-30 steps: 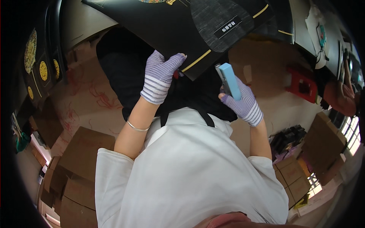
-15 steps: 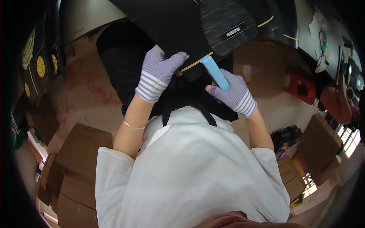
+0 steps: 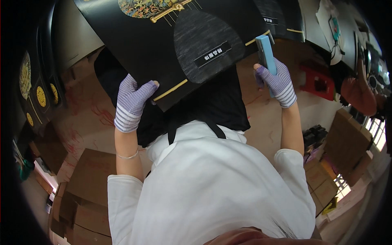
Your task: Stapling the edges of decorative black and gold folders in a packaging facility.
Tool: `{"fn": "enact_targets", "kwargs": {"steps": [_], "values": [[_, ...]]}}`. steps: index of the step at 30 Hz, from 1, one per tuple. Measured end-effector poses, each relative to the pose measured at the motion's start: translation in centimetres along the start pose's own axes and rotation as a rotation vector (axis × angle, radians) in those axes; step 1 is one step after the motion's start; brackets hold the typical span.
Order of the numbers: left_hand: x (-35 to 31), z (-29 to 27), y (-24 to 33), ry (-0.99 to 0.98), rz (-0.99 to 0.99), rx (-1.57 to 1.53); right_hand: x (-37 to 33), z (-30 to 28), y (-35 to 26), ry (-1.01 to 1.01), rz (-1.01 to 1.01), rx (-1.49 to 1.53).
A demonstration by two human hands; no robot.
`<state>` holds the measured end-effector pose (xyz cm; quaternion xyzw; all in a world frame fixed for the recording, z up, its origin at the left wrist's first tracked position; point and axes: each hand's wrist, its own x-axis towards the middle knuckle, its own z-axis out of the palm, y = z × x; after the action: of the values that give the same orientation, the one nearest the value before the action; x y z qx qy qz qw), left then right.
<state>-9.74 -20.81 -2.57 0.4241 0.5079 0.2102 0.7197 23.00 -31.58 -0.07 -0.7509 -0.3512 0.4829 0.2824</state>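
Black, the printed sheet (image 3: 139,49) overhangs the surface's (image 3: 79,47) near edge; my left hand (image 3: 132,100) pinches it beside its near corner, apparently for steadiness, while my right hand (image 3: 281,83) wraps a blue stapler (image 3: 267,55) low, leaving its head free by the right-hand gold strip (image 3: 251,41).

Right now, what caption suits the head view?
Left hand gripping a black panel, right hand holding a blue stapler-like tool.
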Motion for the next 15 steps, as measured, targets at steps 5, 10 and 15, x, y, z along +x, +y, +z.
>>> {"fn": "enact_targets", "kwargs": {"steps": [5,10,15], "values": [[0.2,0.9,2.0,-0.042,0.022,0.083,-1.6,-0.7,-0.3,0.097,0.046,-0.053],[5.4,5.4,8.1,-0.293,0.071,0.009,-3.5,-3.6,1.7,0.24,-0.024,0.252],[12.8,9.0,9.0,-0.228,0.198,0.216,-5.1,-3.4,5.2,0.462,0.075,0.467]]}}
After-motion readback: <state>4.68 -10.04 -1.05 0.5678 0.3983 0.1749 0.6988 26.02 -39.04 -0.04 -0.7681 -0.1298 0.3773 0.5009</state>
